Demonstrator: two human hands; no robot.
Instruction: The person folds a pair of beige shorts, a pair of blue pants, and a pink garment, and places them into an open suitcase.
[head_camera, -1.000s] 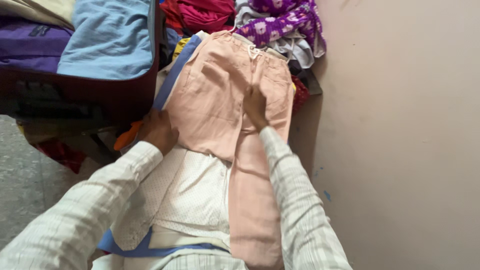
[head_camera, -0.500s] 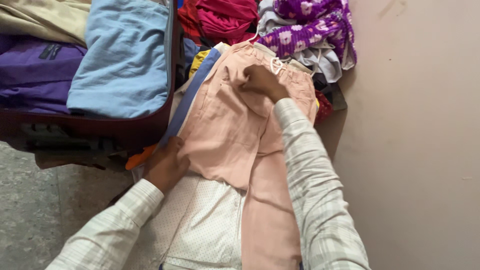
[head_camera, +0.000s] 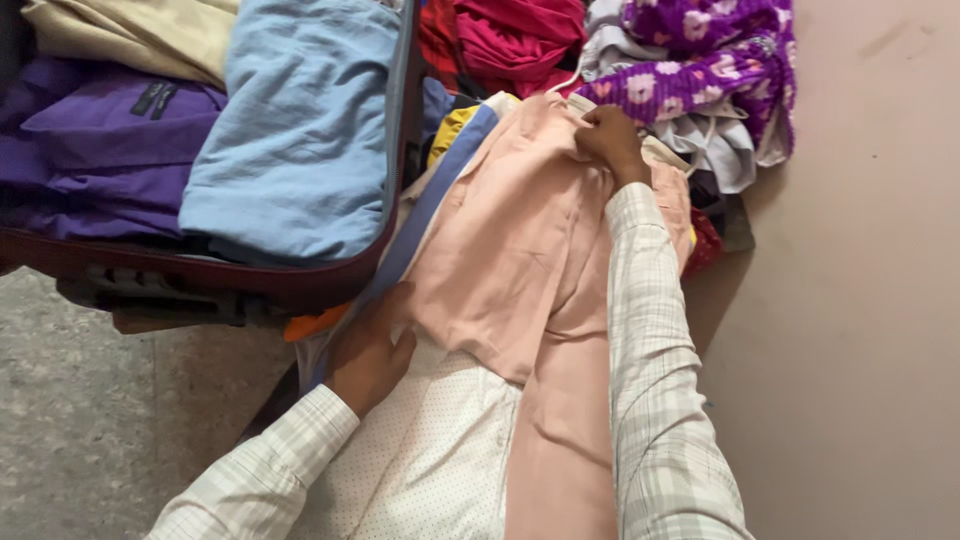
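Note:
A pair of peach-pink trousers (head_camera: 510, 260) lies spread over a pile of folded clothes. My right hand (head_camera: 607, 140) pinches the trousers' waistband at the far end of the pile. My left hand (head_camera: 372, 352) grips the left edge of one trouser leg, resting on a white dotted shirt (head_camera: 440, 450) beneath. Both arms wear pale checked sleeves.
An open maroon suitcase (head_camera: 250, 275) at the left holds folded light blue (head_camera: 300, 130), purple (head_camera: 100, 150) and beige clothes. A heap of red and purple flowered clothes (head_camera: 700, 70) lies beyond the trousers. A pinkish wall (head_camera: 860, 300) runs along the right; grey floor (head_camera: 80, 430) lies left.
My right hand has slid up the trousers from the middle to the waistband and closed on it. My left hand stayed at the left edge. The view shifted so everything appears further right.

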